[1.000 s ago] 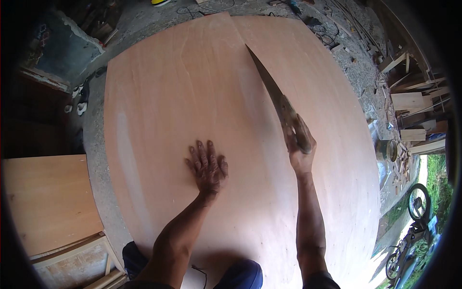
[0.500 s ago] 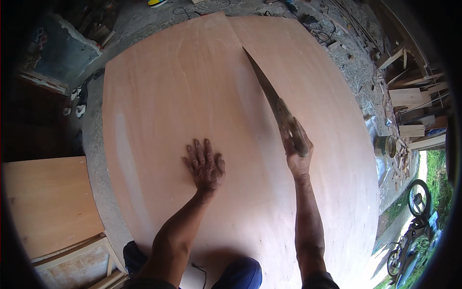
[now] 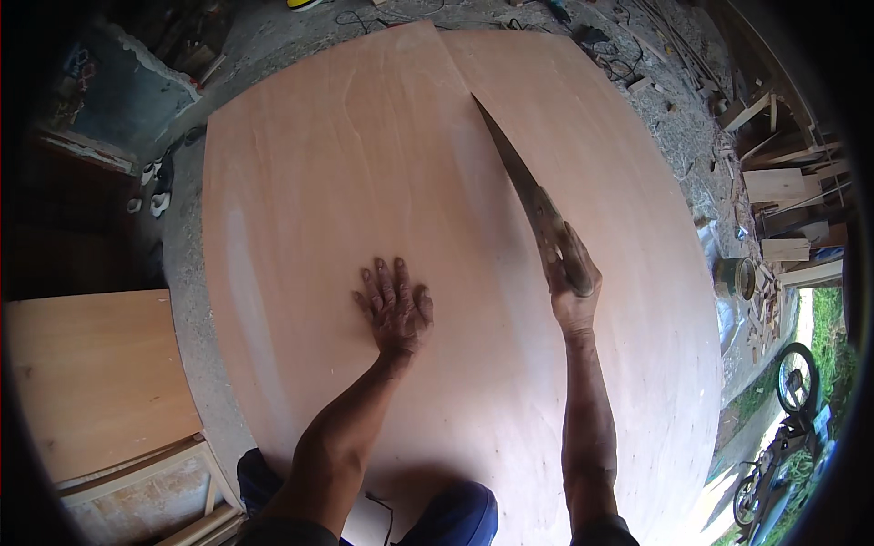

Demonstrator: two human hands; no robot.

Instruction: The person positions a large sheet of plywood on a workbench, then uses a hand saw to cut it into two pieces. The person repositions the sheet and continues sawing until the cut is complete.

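A large pale pinkish plywood sheet (image 3: 309, 173) fills the middle, with a narrow slit running in from its far edge. My right hand (image 3: 574, 293) is wrapped round the wooden handle of a handsaw (image 3: 514, 166). The long dark blade points away from me, its tip at the slit. My left hand (image 3: 396, 314) lies palm down on the sheet, left of the saw, fingers spread and holding nothing. My blue-trousered knee (image 3: 455, 519) rests at the sheet's near part, beside a short dark cord.
A lighter board (image 3: 86, 373) and wooden frames lie at left, near white footwear (image 3: 159, 202). Cables and tools lie beyond the far edge. Wood offcuts (image 3: 774, 191) and a metal can (image 3: 736, 278) are at right, with a motorbike (image 3: 783, 455) outside.
The saw in my right hand has slid slightly back toward me along the line of the slit. My left hand stays spread on the sheet.
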